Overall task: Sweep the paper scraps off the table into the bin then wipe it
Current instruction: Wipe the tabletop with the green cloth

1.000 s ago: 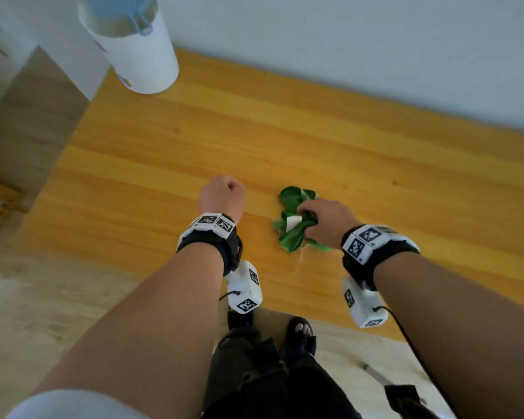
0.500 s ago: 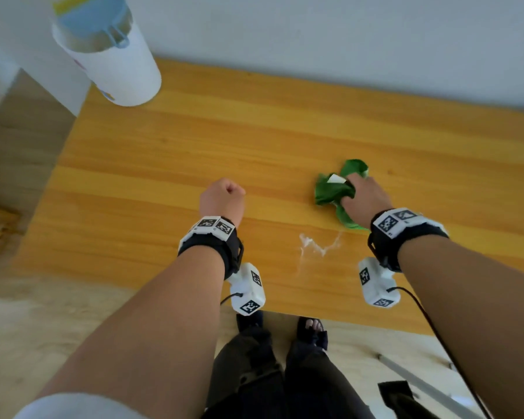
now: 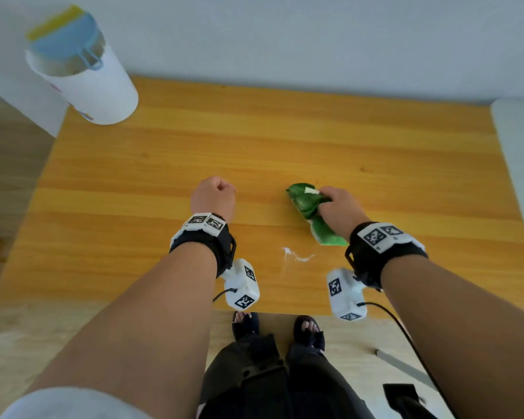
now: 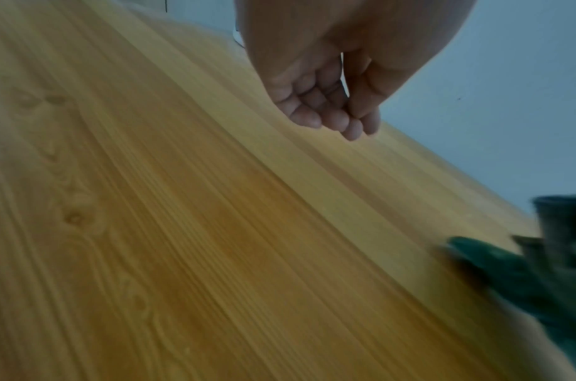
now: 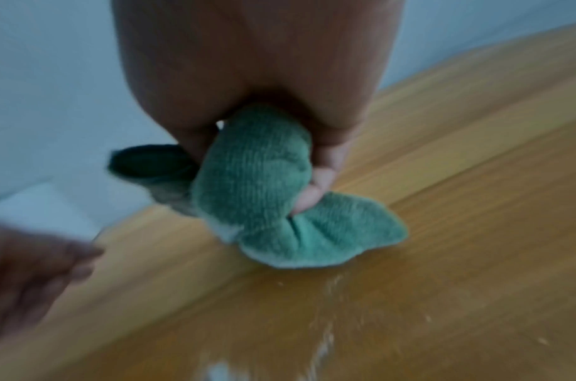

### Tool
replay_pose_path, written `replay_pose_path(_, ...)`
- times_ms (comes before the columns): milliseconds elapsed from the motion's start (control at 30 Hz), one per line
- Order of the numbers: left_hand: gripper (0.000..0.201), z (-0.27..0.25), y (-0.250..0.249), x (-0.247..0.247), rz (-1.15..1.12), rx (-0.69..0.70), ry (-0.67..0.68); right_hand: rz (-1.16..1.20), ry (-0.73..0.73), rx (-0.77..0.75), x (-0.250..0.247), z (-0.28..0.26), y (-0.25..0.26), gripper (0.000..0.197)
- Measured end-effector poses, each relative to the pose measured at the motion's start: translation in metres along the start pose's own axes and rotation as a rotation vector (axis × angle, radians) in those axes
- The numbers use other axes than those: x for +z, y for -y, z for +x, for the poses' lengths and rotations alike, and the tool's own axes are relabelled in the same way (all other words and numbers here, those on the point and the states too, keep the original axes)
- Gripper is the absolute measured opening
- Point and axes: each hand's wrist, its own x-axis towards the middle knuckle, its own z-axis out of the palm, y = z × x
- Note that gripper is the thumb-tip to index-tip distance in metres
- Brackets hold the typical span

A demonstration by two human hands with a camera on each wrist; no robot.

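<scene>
green cloth (image 3: 307, 204) bunched in right hand (image 3: 339, 211) (on table (image 3: 164, 176))

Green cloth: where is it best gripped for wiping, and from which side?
Grip the bunched middle of the green cloth from above, as the right hand does. Its loose flat corner then trails on the table, probably suited to reaching the white streak.

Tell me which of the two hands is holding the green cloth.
The right hand: its grip is bunched round the green cloth on the table. The left hand is curled, holding nothing.
</scene>
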Motion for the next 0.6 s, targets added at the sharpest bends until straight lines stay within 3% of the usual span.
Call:
replay_pose_path(100, 0.023, -0.009, 0.001, 0.009, -0.066, -0.009, 0.015, 0.056, -0.128, 0.148, -0.024, 0.004, -0.025, 0.04)
replay_pose_path(200, 0.022, -0.015, 0.007, 0.015, -0.07, -0.014, 0.032, -0.076, -0.101, 0.235, -0.023, -0.005, -0.05, 0.05)
replay_pose_path(333, 0.022, -0.015, 0.018, 0.014, -0.03, -0.031, 0.032, -0.2, -0.053, 0.178, -0.005, -0.006, -0.053, 0.058)
replay_pose_path(600, 0.027, -0.024, 0.015, 0.012, -0.045, -0.017, 0.047, -0.233, 0.058, 0.019, 0.038, -0.025, -0.024, 0.046)
